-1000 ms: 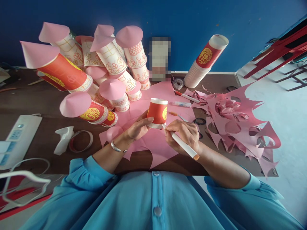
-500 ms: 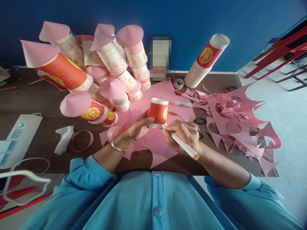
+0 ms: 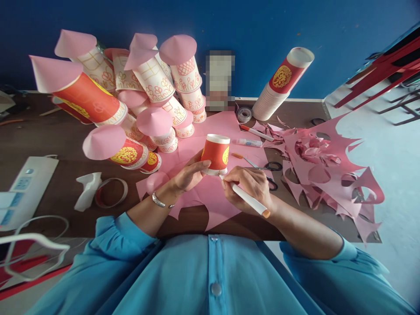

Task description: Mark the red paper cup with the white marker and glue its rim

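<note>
A red paper cup (image 3: 215, 153) with a yellow emblem and white bands is held in my left hand (image 3: 190, 175), its wider white end low and its rolled end up. My right hand (image 3: 247, 188) grips a white marker (image 3: 249, 200) with an orange end cap; the marker's tip is at the cup's lower white band. Under both hands lies pink paper (image 3: 210, 194). Scissors (image 3: 273, 166) with black handles lie just beyond my right hand, partly hidden by it.
Decorated cup towers with pink cones (image 3: 154, 121) crowd the left. A cup stack (image 3: 271, 103) leans at the back right, near clear tape (image 3: 244, 114) and a glue stick (image 3: 248, 142). Pink scraps (image 3: 315, 175) cover the right. A power strip (image 3: 29, 188) lies far left beside a tape ring (image 3: 111, 193).
My right hand and the marker have shifted slightly left and down along the cup's white band, uncovering more of the scissors. My left hand and the cup are almost unmoved.
</note>
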`<state>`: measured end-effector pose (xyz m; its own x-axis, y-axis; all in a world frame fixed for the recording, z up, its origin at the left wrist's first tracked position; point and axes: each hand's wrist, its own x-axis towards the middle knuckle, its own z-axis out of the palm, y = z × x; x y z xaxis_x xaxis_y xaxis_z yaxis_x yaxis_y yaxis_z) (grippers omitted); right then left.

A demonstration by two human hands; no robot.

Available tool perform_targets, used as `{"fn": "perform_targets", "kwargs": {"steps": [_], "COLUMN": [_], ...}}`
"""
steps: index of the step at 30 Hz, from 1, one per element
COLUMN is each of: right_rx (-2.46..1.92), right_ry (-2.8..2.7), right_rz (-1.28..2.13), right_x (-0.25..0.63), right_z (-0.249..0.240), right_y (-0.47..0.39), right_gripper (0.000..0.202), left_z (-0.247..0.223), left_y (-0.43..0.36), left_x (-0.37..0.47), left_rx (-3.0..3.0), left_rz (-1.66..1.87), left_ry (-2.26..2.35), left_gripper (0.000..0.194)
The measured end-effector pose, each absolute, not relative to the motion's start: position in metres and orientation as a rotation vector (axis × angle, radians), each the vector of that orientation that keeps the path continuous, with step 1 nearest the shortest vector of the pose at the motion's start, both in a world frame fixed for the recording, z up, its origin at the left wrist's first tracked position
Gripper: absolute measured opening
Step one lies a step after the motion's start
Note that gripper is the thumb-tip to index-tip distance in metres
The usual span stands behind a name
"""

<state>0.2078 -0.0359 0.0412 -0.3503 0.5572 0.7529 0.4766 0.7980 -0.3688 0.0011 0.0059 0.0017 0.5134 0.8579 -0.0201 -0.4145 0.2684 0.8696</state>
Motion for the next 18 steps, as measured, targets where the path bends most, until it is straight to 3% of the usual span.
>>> {"fn": "perform_targets", "kwargs": {"steps": [8, 18], "right_rx": [-0.797, -0.658], "right_ry": [-2.01, -1.906], "right_rz": [0.123, 0.06], "right_x": [0.2079, 0.2142], "right_z": [0.0416, 0.0485], "right_y": [-0.0354, -0.0299], "right_gripper": [0.02, 0.007], "left_z": [0.0057, -0.0035], "left_y": [0.0053, 0.0037], "left_x": [0.002, 0.0], "left_rx": [0.899, 0.701], "left_rz": [0.93, 0.988], "left_ry": [0.58, 0.591], "left_gripper": [0.058, 0.057]}}
